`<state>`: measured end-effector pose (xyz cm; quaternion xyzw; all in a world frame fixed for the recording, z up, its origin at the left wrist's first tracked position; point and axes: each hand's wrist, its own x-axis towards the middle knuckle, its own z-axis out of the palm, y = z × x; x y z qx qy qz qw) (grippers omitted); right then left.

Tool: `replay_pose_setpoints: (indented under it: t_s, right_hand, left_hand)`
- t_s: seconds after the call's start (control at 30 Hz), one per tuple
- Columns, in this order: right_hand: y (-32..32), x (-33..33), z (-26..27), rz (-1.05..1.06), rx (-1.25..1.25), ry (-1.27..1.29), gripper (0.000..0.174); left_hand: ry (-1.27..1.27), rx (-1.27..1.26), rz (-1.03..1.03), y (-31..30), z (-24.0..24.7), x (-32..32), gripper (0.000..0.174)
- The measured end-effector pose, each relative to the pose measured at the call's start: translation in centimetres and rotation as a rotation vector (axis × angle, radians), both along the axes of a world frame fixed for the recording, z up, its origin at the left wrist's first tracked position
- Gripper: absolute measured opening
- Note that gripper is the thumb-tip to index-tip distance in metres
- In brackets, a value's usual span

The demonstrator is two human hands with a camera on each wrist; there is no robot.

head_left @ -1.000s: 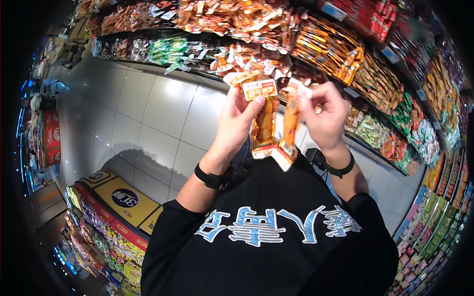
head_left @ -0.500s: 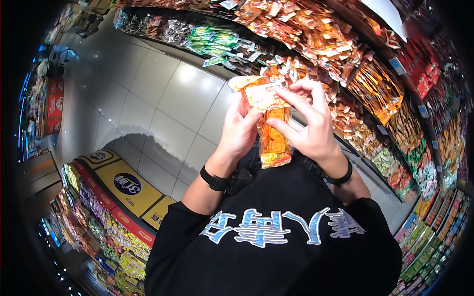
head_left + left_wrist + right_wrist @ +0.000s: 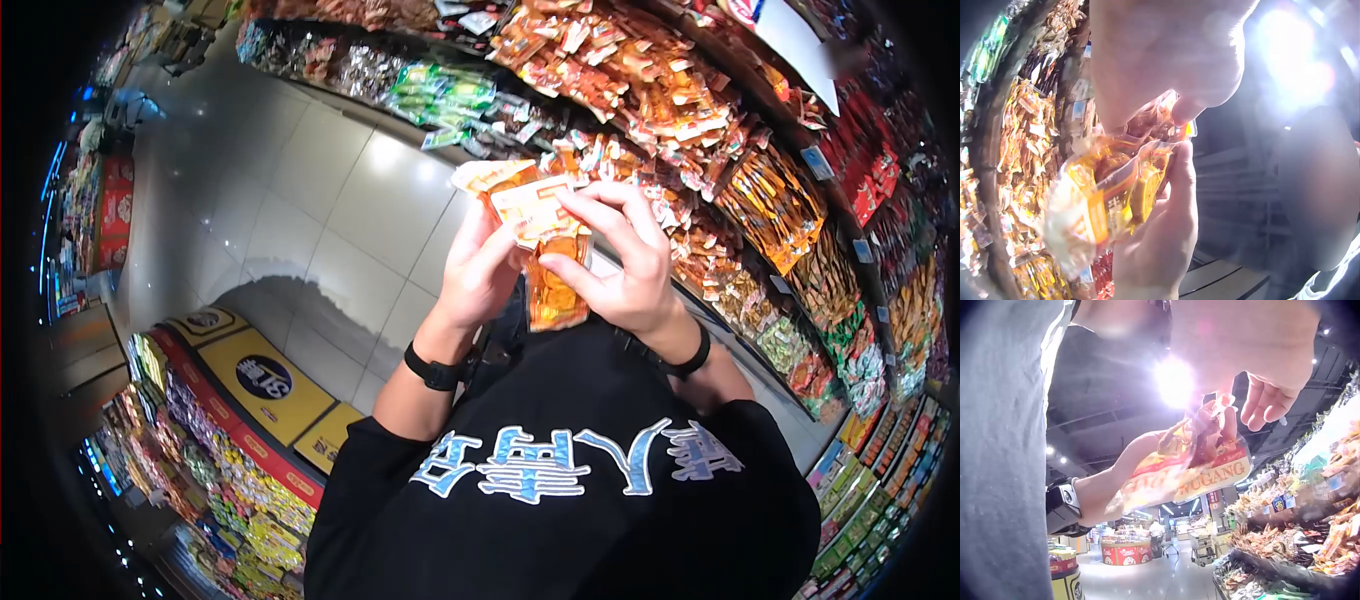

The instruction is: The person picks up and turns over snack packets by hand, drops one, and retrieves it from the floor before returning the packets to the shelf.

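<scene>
Several orange snack packets (image 3: 558, 290) with pale labels overlap in front of the black shirt. My left hand (image 3: 475, 270) grips them from the left, its thumb over a white-and-orange label (image 3: 532, 210). From the right, my right hand (image 3: 640, 265) pinches the packets, index finger at the label and thumb lower down. Clear wrappers (image 3: 1110, 194) show folded brown and yellow contents in the left wrist view, with the right hand (image 3: 1157, 250) below. In the right wrist view, a packet reading WUGANG (image 3: 1216, 475) hangs under the right hand (image 3: 1247, 356); the left hand (image 3: 1129, 465) reaches in behind.
Shelves of loose packets (image 3: 610, 70) curve across the top and right, with green packets (image 3: 440, 95) among them. A yellow-and-red candy stand (image 3: 265, 380) is at lower left, beside the tiled floor (image 3: 330, 190). Farther off are a red-fronted stand (image 3: 1125, 555) and a shopping cart (image 3: 1204, 544).
One second ago my right hand held a packet apart on the right; it has since moved in against the packets in my left hand. The head view has shifted, bringing shelves nearer.
</scene>
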<state>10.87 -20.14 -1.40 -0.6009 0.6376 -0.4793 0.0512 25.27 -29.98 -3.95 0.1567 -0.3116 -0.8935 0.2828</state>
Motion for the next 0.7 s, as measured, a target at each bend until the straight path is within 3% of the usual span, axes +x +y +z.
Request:
replay_pose_setpoints:
  t_s: [0.07, 0.13, 0.17, 0.2, 0.43, 0.53, 0.63, 0.67, 0.7]
  right_hand:
    - [0.0, -1.5, -0.3, -0.036, 0.026, -0.033, 0.050]
    - [0.1, -3.5, -1.5, -0.064, 0.062, -0.036, 0.051]
    - [0.2, -4.5, -2.2, -0.073, 0.089, -0.069, 0.049]
    - [0.2, -5.6, -2.8, -0.099, 0.078, -0.035, 0.044]
    - [1.2, -13.5, -5.1, -0.037, 0.206, -0.548, 0.060]
    - [1.8, -16.1, -6.7, 0.006, 0.153, -0.859, 0.067]
    - [3.0, -17.4, -5.9, -0.038, 0.300, -0.682, 0.071]
    - [2.7, -17.5, -6.3, -0.076, 0.251, -0.512, 0.064]
    - [2.6, -17.5, -6.4, -0.117, 0.288, -0.517, 0.061]
  left_hand:
    - [0.061, 0.075, -0.105, -0.6, -0.2, -1.7, 0.068]
    - [-0.040, -0.256, -0.180, -1.3, -1.3, -3.7, 0.074]
    - [-0.085, -0.273, -0.186, -1.2, -1.0, -4.9, 0.081]
    - [-0.154, -0.235, -0.199, -1.2, -0.9, -6.3, 0.068]
    - [-0.190, -0.177, -0.265, -1.5, -2.0, -16.1, 0.057]
    - [-0.163, -0.129, -0.109, -1.7, -3.1, -19.8, 0.050]
    - [-0.167, -0.019, -0.046, -2.8, -3.1, -22.5, 0.042]
    - [-0.182, -0.002, -0.063, -3.1, -2.9, -23.1, 0.041]
    - [-0.197, -0.018, -0.063, -3.3, -3.8, -23.7, 0.042]
